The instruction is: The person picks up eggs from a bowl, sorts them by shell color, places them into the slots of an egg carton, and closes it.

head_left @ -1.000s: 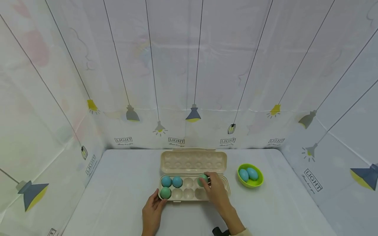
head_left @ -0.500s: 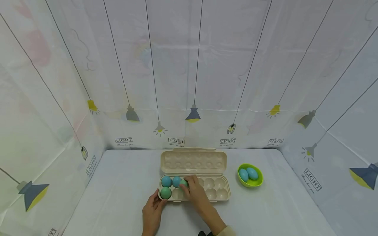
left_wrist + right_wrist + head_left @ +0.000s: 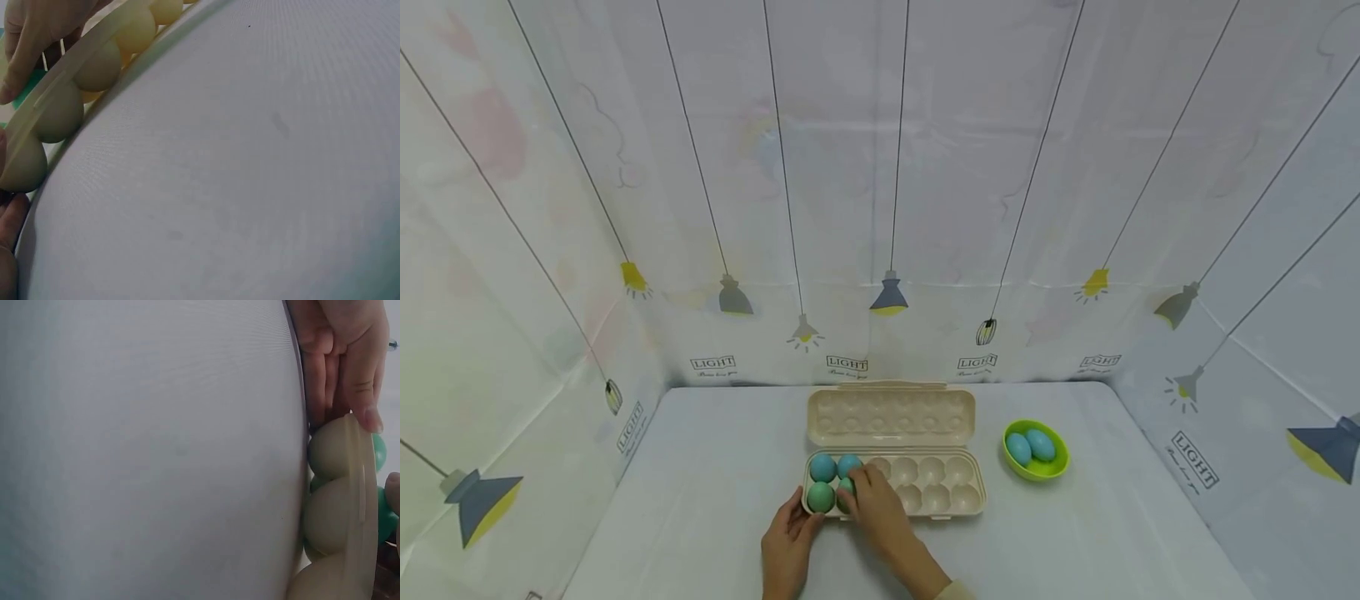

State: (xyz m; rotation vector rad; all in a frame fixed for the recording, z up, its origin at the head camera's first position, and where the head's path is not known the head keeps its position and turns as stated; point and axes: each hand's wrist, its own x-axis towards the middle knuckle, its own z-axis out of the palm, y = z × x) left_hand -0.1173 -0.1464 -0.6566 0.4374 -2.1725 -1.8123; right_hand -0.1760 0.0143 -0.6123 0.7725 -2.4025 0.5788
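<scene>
In the head view, a beige egg carton (image 3: 936,500) lies with its lid (image 3: 891,417) swung back. My left hand (image 3: 786,546) grips its front left corner, thumb at the rim, as the right wrist view also shows. A green egg (image 3: 821,497) sits in that corner cup. Behind are two blue eggs, one in the back corner (image 3: 823,467) and another egg (image 3: 849,465) beside it. My right hand (image 3: 880,512) pinches a second green egg (image 3: 386,515) at the second front cup, partly hidden by the fingers. Whether this egg is fully seated, I cannot tell.
Right of the carton stands a lime-green bowl (image 3: 1036,477) with two blue eggs in it. A white cloth covers the table (image 3: 715,467). Walls of printed sheeting (image 3: 880,167) with lamp drawings rise at the back and both sides.
My right hand has carried the green egg leftward over the carton, from the right-hand cups to the second front cup. The left hand has stayed at the carton's corner.
</scene>
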